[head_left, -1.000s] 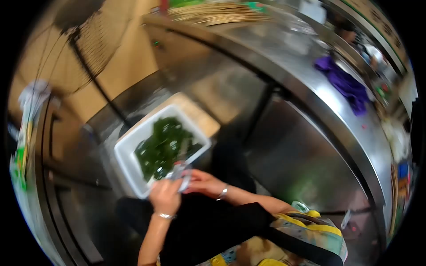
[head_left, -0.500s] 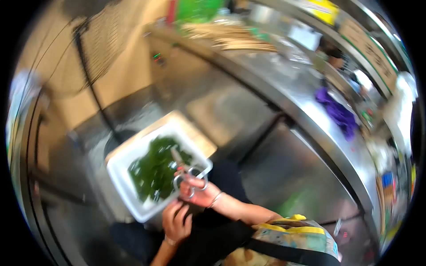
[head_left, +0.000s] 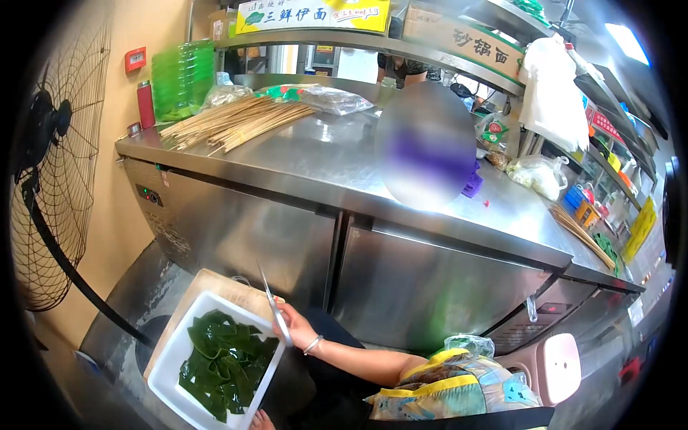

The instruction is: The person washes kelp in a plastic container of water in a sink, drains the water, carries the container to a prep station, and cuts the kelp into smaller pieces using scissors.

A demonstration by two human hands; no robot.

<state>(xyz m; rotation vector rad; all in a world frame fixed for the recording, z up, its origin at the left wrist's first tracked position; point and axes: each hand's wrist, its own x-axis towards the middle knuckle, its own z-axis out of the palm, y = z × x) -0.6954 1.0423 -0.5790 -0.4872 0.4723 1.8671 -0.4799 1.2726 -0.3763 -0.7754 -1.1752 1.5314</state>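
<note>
Right hand (head_left: pixel 297 328) has scissors (head_left: pixel 272 299), fingers closed round the handle end, blade angled up and away over the right side of the white tray (head_left: pixel 179 342); scissors seen nearly edge-on, can't tell if blades are apart. Left hand (head_left: pixel 263 421) mostly cut off at bottom of view, by the tray's near corner; can't tell how far its fingers are open, or if they grip anything. Dark green wet strips (head_left: pixel 226 365) lie heaped inside the tray, spread over most of its floor. Wooden board (head_left: pixel 216 284) under the tray, showing past its far and left edges. Steel counter (head_left: pixel 322 154) beyond: bundles of thin sticks (head_left: pixel 240 123), red bottle (head_left: pixel 145 104), stacked green containers (head_left: pixel 183 80), purple cloth (head_left: pixel 473 179) partly lost in a blurred patch. Standing fan (head_left: pixel 54 132) at left, pink stool (head_left: pixel 560 369) at lower right
</note>
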